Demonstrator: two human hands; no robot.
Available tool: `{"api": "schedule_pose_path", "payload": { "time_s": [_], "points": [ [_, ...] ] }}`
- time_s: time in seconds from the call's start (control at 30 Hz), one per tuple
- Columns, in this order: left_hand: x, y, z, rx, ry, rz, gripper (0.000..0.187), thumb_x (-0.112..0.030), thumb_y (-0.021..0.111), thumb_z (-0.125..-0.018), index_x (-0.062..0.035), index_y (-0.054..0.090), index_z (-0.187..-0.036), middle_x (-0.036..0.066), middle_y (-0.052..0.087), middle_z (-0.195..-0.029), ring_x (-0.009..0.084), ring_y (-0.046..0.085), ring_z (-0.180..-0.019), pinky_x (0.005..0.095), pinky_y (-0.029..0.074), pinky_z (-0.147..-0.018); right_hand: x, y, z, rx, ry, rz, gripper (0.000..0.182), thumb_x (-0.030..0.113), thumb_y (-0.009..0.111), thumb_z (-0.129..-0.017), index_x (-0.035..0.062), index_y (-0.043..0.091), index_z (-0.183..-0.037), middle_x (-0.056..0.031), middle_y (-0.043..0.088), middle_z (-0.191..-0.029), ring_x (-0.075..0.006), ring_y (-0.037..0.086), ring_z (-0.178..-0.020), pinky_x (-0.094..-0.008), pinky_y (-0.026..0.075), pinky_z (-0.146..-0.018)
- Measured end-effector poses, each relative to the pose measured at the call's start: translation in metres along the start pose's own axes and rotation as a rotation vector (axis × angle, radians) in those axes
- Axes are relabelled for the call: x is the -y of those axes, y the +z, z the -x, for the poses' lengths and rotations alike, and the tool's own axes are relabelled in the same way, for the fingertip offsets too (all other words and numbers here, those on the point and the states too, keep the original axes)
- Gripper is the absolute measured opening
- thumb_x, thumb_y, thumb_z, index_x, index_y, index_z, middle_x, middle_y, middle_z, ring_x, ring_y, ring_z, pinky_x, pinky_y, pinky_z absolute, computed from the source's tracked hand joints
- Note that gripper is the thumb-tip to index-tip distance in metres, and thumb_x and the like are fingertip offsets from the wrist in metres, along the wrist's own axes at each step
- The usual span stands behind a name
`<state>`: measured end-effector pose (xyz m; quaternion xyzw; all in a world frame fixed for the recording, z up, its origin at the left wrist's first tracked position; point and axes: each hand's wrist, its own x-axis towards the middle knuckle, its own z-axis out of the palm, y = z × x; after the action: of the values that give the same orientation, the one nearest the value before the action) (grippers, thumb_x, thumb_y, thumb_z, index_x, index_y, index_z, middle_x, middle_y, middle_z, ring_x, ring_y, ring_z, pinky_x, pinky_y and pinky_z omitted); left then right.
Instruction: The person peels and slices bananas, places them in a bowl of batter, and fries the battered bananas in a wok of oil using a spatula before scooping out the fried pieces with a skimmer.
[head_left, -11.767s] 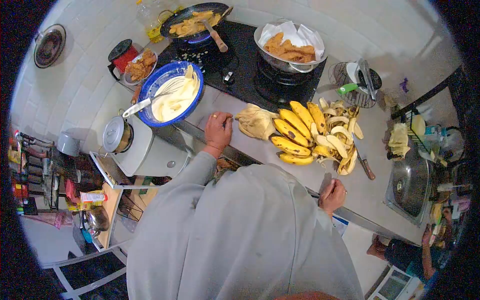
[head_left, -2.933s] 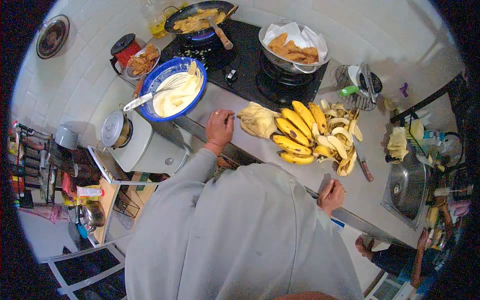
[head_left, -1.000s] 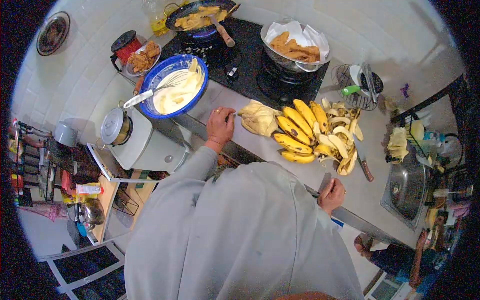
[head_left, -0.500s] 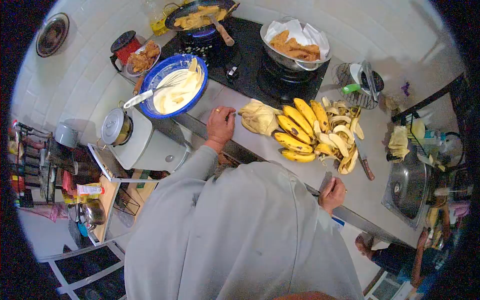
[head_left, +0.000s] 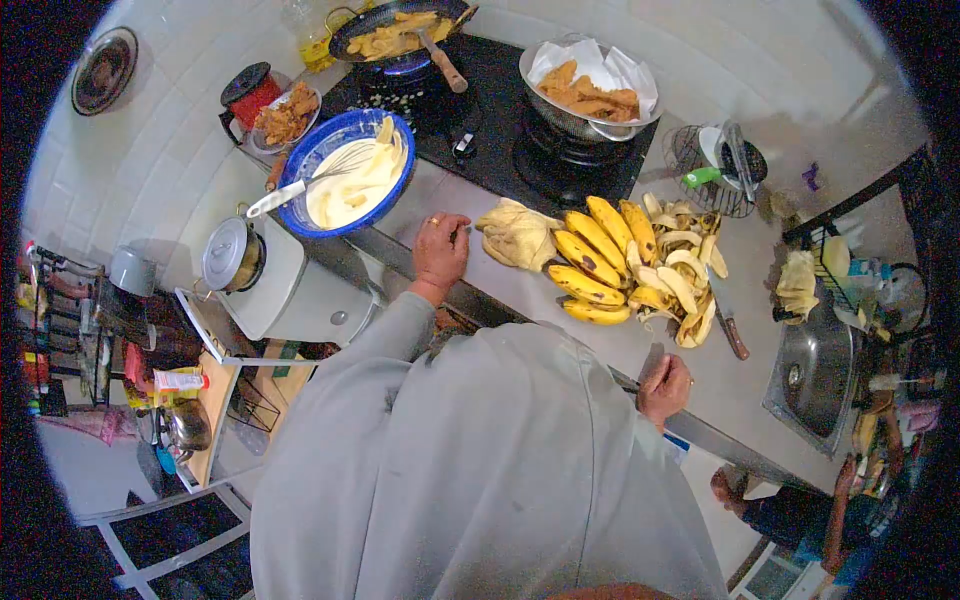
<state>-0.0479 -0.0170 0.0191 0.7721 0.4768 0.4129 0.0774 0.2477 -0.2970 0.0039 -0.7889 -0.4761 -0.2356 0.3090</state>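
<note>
My left hand (head_left: 441, 250) rests on the counter edge with its fingers curled in, nothing seen in it. It lies between a blue bowl of batter (head_left: 335, 205) with a whisk and a crumpled yellowish cloth (head_left: 518, 234). My right hand (head_left: 666, 388) is curled at the same edge, below the banana peels (head_left: 697, 325), and holds nothing that shows. Yellow bananas (head_left: 590, 255) lie between the cloth and the peels. A knife (head_left: 735, 338) with a brown handle sits right of the peels.
A pan of frying food (head_left: 385, 42) stands over a lit burner. Fried pieces lie on paper in a metal bowl (head_left: 560, 118) on the hob. A sink (head_left: 812, 385) is at the right. Another person (head_left: 790, 515) is at the lower right.
</note>
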Motion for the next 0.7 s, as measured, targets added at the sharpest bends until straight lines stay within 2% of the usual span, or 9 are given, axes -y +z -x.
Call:
{"api": "schedule_pose_path", "payload": {
  "time_s": [0.7],
  "points": [
    [-0.0023, -0.0026, -0.0002, -0.008, -0.011, 0.006, 0.009, -0.009, 0.055, -0.076, -0.0092, 0.061, -0.083, 0.009, 0.059, -0.083, 0.0293, 0.055, -0.080, 0.0391, 0.044, -0.071, 0.0001, -0.0001, -0.0002, 0.029, 0.025, 0.004, 0.013, 0.016, 0.054, -0.087, 0.0032, 0.058, -0.088, -0.0124, 0.060, -0.080, -0.0306, 0.057, -0.070, -0.0377, 0.044, -0.061]
  ]
}}
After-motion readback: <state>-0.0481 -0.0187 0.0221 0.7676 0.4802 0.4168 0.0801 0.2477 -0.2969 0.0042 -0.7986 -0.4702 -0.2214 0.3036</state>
